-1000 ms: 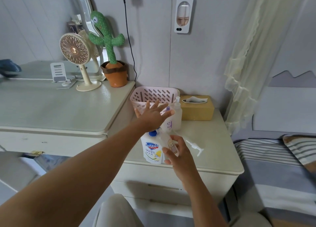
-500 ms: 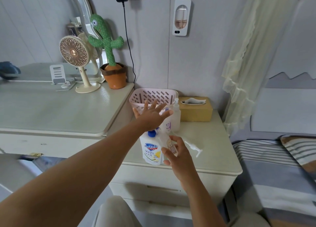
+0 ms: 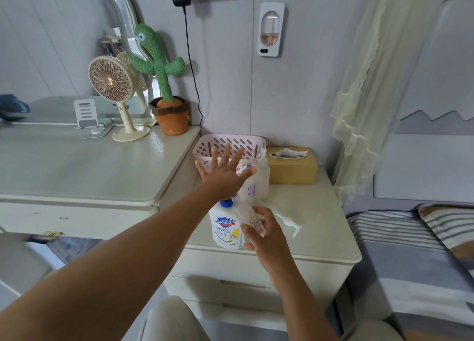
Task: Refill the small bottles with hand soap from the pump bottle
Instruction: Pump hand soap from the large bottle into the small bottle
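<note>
Almost nothing has shifted in the last half second. My left hand [image 3: 225,174] stays flat with its fingers spread, its heel over the blue head of the pump bottle [image 3: 225,227] at the near left of the nightstand [image 3: 320,212]. My right hand [image 3: 268,238] still pinches the small bottle [image 3: 252,221] with the cartoon figure, tilted just right of the pump bottle. A purple-labelled bottle [image 3: 250,190] and a taller white bottle [image 3: 263,176] stand just beyond, in front of the pink basket [image 3: 230,141].

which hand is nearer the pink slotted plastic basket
Left. The left hand, spread open, overlaps the pink slotted plastic basket in view; the right hand sits lower, nearer the person, gripping a small clear bottle.
</note>
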`<control>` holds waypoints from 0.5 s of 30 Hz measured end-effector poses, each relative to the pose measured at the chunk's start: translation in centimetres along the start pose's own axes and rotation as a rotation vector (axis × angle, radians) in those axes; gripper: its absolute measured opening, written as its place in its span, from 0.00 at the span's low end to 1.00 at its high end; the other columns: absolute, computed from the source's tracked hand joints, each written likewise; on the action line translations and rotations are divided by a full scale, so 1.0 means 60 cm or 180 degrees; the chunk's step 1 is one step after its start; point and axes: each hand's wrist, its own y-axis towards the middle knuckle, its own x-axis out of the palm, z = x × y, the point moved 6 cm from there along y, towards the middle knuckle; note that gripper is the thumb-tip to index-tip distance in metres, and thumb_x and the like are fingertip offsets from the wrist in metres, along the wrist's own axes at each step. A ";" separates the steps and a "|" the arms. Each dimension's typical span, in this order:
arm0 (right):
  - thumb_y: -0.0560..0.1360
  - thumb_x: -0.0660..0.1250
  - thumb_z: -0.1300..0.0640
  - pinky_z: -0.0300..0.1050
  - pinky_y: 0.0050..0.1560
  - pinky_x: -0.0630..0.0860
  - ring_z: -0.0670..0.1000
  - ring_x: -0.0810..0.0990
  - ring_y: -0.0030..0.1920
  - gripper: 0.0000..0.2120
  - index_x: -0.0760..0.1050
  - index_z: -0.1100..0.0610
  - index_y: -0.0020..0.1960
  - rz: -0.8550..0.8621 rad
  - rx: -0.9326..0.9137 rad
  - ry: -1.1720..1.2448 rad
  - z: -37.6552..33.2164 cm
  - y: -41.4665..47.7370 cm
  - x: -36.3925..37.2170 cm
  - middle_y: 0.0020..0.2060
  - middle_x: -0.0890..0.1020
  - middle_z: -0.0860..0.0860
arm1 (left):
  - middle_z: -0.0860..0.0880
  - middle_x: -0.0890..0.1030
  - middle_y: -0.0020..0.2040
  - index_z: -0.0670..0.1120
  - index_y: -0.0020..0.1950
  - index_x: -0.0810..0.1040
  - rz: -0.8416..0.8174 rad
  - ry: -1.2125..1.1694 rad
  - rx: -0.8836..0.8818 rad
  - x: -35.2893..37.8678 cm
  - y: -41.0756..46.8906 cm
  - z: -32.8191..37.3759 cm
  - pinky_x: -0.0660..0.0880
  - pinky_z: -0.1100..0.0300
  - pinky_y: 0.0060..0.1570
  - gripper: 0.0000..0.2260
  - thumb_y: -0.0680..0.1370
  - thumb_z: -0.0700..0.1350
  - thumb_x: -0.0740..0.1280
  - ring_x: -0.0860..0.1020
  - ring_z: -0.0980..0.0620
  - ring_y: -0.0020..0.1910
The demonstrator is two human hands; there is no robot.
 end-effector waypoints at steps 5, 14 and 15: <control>0.75 0.68 0.60 0.39 0.39 0.80 0.48 0.80 0.52 0.17 0.69 0.52 0.61 0.0000 0.0023 0.0025 0.002 0.005 0.001 0.54 0.78 0.50 | 0.54 0.36 0.76 0.62 0.75 0.39 0.0082 -0.0158 -0.0078 0.005 0.007 -0.007 0.31 0.33 0.64 0.29 0.76 0.68 0.43 0.33 0.45 0.74; 0.75 0.68 0.60 0.34 0.36 0.78 0.48 0.79 0.54 0.17 0.69 0.51 0.61 -0.0065 0.0067 0.0092 0.007 0.011 0.006 0.55 0.78 0.49 | 0.54 0.41 0.77 0.62 0.76 0.46 -0.0229 -0.0207 -0.0068 0.017 0.014 -0.012 0.32 0.33 0.65 0.27 0.78 0.67 0.43 0.36 0.46 0.75; 0.75 0.68 0.60 0.35 0.36 0.78 0.48 0.79 0.54 0.16 0.69 0.51 0.61 -0.0062 0.0073 0.0096 0.006 0.011 0.006 0.55 0.78 0.49 | 0.54 0.41 0.77 0.62 0.76 0.46 -0.0246 -0.0201 -0.0072 0.018 0.014 -0.012 0.31 0.33 0.65 0.27 0.78 0.67 0.43 0.36 0.46 0.75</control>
